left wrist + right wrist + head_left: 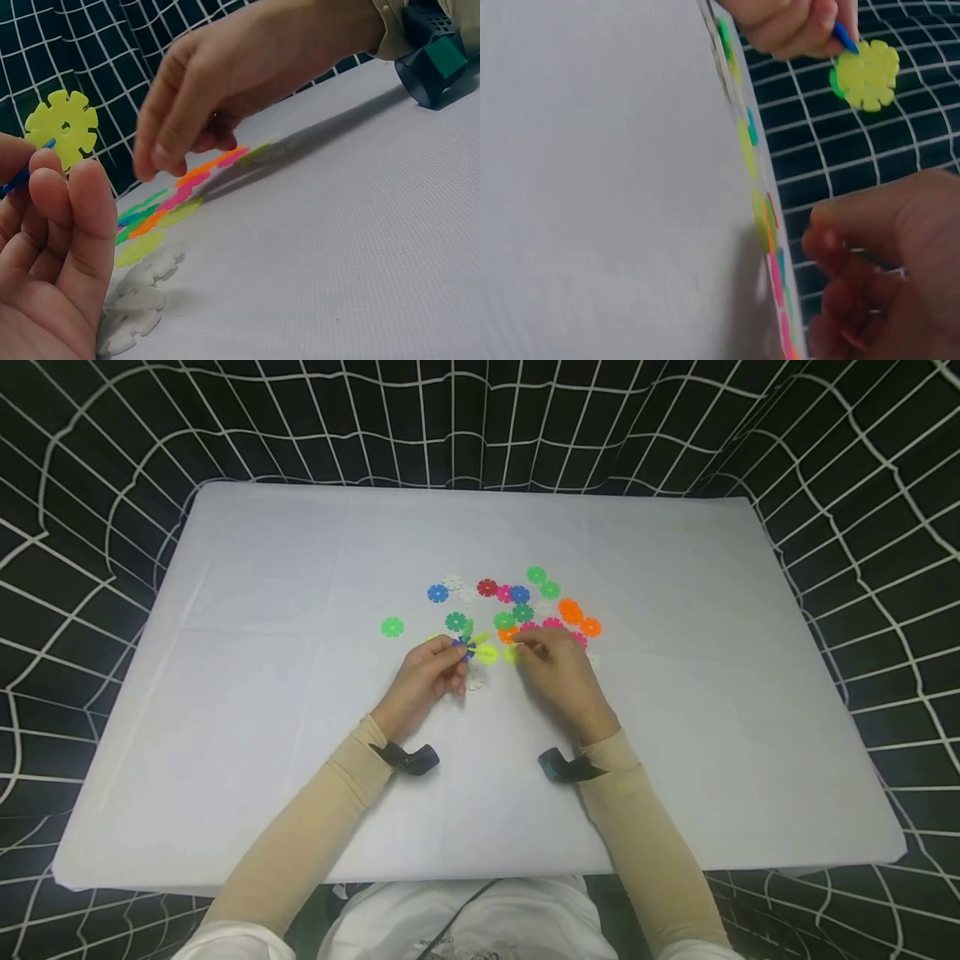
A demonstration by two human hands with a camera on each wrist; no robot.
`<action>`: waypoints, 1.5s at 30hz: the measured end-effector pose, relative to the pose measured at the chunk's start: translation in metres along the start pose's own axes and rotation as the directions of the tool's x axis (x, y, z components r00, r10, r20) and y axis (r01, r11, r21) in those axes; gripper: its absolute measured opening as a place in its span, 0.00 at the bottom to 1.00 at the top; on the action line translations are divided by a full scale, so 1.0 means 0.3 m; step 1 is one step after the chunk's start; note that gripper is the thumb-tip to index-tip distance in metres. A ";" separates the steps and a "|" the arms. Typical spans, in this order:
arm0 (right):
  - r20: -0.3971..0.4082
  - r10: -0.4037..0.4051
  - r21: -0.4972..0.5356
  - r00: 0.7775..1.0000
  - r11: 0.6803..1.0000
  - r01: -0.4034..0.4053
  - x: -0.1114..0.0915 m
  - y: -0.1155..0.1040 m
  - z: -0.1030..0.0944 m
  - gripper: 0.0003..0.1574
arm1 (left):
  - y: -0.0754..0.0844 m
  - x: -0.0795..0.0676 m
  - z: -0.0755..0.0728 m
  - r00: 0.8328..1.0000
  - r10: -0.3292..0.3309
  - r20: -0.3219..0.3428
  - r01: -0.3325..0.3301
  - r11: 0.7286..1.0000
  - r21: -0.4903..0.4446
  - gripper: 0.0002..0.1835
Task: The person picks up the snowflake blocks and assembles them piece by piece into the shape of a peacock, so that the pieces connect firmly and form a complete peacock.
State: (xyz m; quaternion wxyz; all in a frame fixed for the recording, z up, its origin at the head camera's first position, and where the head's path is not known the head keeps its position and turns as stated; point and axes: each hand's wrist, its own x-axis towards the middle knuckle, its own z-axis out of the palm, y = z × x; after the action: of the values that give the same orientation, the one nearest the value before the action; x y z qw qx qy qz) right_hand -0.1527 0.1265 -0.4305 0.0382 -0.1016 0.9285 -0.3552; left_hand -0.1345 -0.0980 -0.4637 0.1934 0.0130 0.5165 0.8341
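With twelve o'clock away from the person and the held blue disc as centre, a bright green disc [392, 627] lies alone between nine and ten on the white table [712, 693]. A loose blue disc [438, 593] is at eleven, with a teal disc [456, 622] nearer in; white discs [452, 582] sit just before twelve. A dark red disc [487, 587] lies towards one, and a pale disc [476, 682] between five and six, beside the left fingers. Farther right, a green pair [536, 574] is between one and two, and orange discs [591, 627] spread between two and three. The right hand partly covers pink discs [552, 623] there and a yellow-green disc [512, 653] at three.

The left hand [423, 679] pinches the held blue disc [465, 647] between thumb and fingers. Joined to it are a yellow disc [64, 124] and a green piece [468, 627], all raised off the table.

The right hand [562, 675], just past three, hangs above the scattered discs, fingers loosely bent and holding nothing; in the right wrist view its thumb and index tips are close together.
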 end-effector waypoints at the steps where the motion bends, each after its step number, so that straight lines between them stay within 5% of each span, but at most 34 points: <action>1: -0.013 0.000 -0.027 1.000 1.000 0.000 0.002 0.006 -0.003 0.17 | -0.001 0.001 -0.002 1.000 0.000 0.001 0.000 1.000 -0.003 0.04; 6: 0.005 -0.022 -0.177 1.000 0.984 0.022 0.002 0.017 -0.002 0.22 | -0.005 0.004 -0.005 1.000 0.004 0.012 -0.004 1.000 -0.006 0.02; 11: 0.078 0.046 -0.234 0.996 0.972 -0.026 0.001 0.010 0.008 0.27 | -0.005 0.004 -0.004 1.000 0.007 0.021 -0.007 1.000 -0.010 0.04; 16: 0.110 0.065 -0.112 0.992 0.992 -0.053 0.001 -0.002 0.010 0.22 | -0.002 -0.002 0.000 1.000 0.024 -0.013 -0.024 1.000 -0.014 0.06; 25: 0.042 -0.067 0.167 0.997 0.984 0.060 -0.014 -0.033 0.010 0.16 | -0.006 -0.001 -0.001 0.998 0.011 -0.068 -0.015 0.998 -0.069 0.03; 35: 0.002 -0.056 0.224 0.998 0.973 0.054 -0.020 -0.038 0.010 0.12 | 0.006 0.002 0.008 0.989 0.009 -0.149 -0.029 0.991 -0.134 0.04; 39: 0.003 -0.077 0.225 0.997 0.971 0.075 -0.021 -0.044 0.012 0.11 | 0.005 0.000 0.006 0.992 0.006 -0.127 -0.025 0.988 -0.155 0.02; 45: -0.006 -0.148 0.231 0.989 0.962 0.145 -0.027 -0.049 0.027 0.10 | -0.005 0.002 0.003 0.998 0.007 -0.067 -0.009 1.000 -0.022 0.06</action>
State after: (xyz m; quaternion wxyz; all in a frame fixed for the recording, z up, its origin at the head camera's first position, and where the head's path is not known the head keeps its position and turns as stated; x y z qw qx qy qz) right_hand -0.1413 0.1122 -0.4268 0.0286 -0.1668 0.8705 -0.4621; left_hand -0.1345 -0.0964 -0.4646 0.1726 -0.0152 0.5134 0.8405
